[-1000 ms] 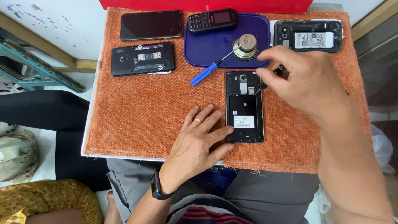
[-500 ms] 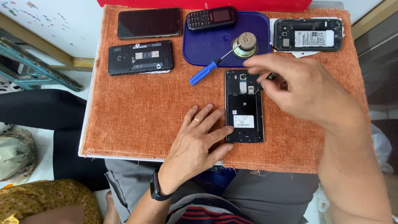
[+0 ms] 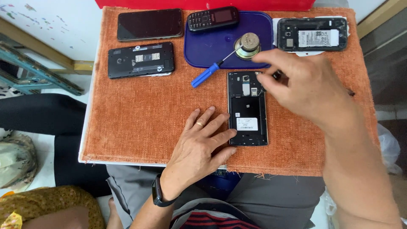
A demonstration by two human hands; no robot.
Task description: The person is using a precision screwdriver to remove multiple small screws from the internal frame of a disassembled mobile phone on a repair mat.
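1. Steadying the phone (image 3: 248, 108) comes first: the left hand (image 3: 199, 148) lies flat and open on the cloth (image 3: 140, 114), fingertips pressed to the phone's left edge, gripping nothing.
2. Keep that pressure sideways only, so the opened back stays level while its top end is worked.
3. The right hand (image 3: 305, 89) hovers over the phone's top right corner, thumb and forefinger pinched together. A small dark piece seems to show at the fingers; what it is cannot be told.
4. Judged from the pinch, fine work near the camera end is in hand. Move the fingertips slowly and lift straight up, so nothing small drops into the frame.
5. Position: the phone lies at 3 o'clock from the left hand, touching it, and at 8 o'clock from the right hand, partly beneath it.
6. The screwdriver (image 3: 210, 72) rests at 10 o'clock from the phone, tip toward the magnet (image 3: 248, 46) on the tray (image 3: 203, 48).
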